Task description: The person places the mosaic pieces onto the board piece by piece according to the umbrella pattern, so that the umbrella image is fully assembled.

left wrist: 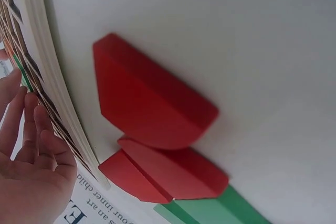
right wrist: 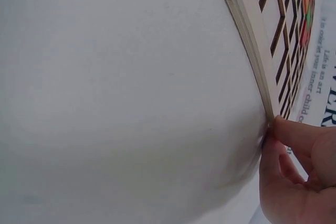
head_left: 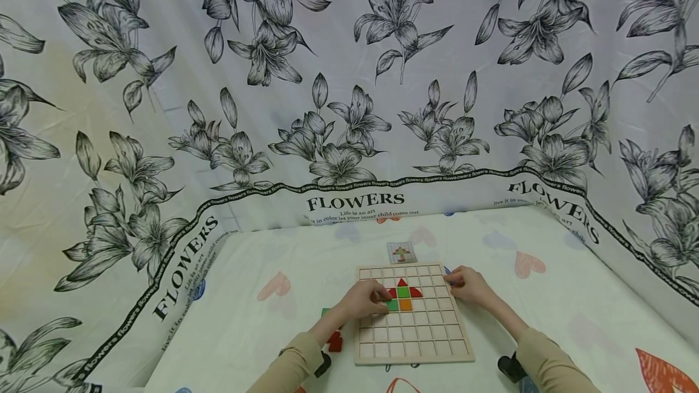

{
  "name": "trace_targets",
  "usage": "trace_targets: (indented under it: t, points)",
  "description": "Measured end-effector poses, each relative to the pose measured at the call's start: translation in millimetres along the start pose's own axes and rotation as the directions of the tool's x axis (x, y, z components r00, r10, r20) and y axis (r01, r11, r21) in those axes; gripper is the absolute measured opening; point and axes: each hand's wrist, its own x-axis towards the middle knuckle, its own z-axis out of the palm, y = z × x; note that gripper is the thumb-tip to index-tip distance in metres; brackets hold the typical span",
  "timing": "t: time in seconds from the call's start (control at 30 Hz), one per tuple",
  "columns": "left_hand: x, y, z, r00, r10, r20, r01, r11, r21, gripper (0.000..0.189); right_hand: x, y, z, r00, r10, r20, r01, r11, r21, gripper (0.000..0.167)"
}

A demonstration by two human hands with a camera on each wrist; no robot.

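your right hand (head_left: 468, 284) is pinching the wooden grid board (head_left: 406, 349) near its far right corner, while your left hand (head_left: 363, 298) is touching a green square (head_left: 392, 305) on it — whether those fingertips are gripping, one cannot tell — and red blocks (head_left: 335, 342) are lying just off its left edge.

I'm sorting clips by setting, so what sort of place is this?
Probably a curtained-off play or recording corner; the room beyond is hidden. Flower-printed fabric hangs around it, a heart-patterned cloth is spread out, and on that lies a wooden grid board with coloured pieces.
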Motion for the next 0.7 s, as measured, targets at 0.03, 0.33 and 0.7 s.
trace_targets:
  t: [0.03,0.33,0.7]
  points:
    - [0.0,-0.1,0.1,1.000,-0.002,0.000,0.002,1.000,-0.004,0.017,0.1,0,0,1.000,0.004,0.000,-0.004,1.000,0.000,0.032]
    - [-3.4,-1.9,-7.1,0.999,0.038,0.012,-0.037,0.998,-0.047,0.018,1.4,2,1,1.000,0.025,-0.002,-0.025,1.000,0.001,0.034]
    - [-18.0,-24.7,-39.8,0.999,0.024,0.027,-0.021,0.993,-0.118,0.020,-0.4,1,2,1.000,0.011,-0.007,-0.011,1.000,-0.001,0.032]
